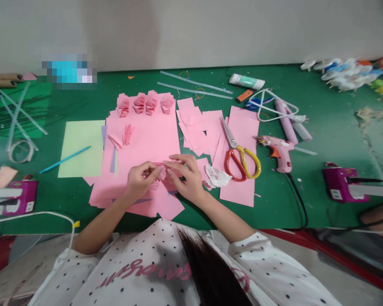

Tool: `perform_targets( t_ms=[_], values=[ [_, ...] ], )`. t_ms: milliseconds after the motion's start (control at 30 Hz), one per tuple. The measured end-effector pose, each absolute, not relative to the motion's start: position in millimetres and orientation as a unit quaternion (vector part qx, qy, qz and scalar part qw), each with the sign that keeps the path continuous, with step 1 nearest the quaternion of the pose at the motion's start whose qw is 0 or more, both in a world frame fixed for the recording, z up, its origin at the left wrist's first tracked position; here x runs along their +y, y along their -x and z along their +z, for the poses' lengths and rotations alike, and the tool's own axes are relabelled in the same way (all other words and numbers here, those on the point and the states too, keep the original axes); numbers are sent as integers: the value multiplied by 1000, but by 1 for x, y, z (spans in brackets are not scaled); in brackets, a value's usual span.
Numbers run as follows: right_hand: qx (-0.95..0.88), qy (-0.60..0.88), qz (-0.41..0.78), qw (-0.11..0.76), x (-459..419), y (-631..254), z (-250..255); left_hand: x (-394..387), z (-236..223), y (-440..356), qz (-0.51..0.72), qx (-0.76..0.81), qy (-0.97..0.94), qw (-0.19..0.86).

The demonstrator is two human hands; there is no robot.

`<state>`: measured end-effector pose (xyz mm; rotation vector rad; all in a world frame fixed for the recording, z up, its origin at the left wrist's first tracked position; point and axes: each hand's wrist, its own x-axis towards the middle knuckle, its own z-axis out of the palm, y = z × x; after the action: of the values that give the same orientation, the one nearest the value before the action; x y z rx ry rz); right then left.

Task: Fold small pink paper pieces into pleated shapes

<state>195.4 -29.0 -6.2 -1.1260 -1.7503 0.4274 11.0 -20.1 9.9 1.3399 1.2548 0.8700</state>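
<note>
My left hand [144, 178] pinches a small pleated piece of pink paper [161, 173]. From the other side my right hand [185, 174] grips the same piece between thumb and fingers. Both hands are over a stack of pink paper sheets [143, 131]. Several fan-folded pink paper pieces [151, 103] stand in a row along the stack's far edge. Two narrower folded pink strips [128, 134] rest on the sheets nearer my left hand. To the right of my right hand is a crumpled white tissue [216, 176], close to scissors [235, 153] with red and yellow handles.
Cut pink pieces [191, 123] lie right of the stack. A pink glue gun [279, 153] with a black cord is farther right. On the left are a pale green sheet [79, 144], a blue pen [65, 159] and a tape roll [21, 151]. Purple power strips [344, 185] sit at both sides.
</note>
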Motion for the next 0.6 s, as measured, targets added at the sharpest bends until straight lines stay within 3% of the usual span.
perform_targets(
  t_ms=[267, 600],
  values=[
    [-717, 435, 181, 514, -27, -193, -7, -22, 3, -9, 359, 526, -589, 497],
    [-634, 488, 316, 510, -32, -196, -9, -18, 2, -9, 337, 483, -649, 483]
  ],
)
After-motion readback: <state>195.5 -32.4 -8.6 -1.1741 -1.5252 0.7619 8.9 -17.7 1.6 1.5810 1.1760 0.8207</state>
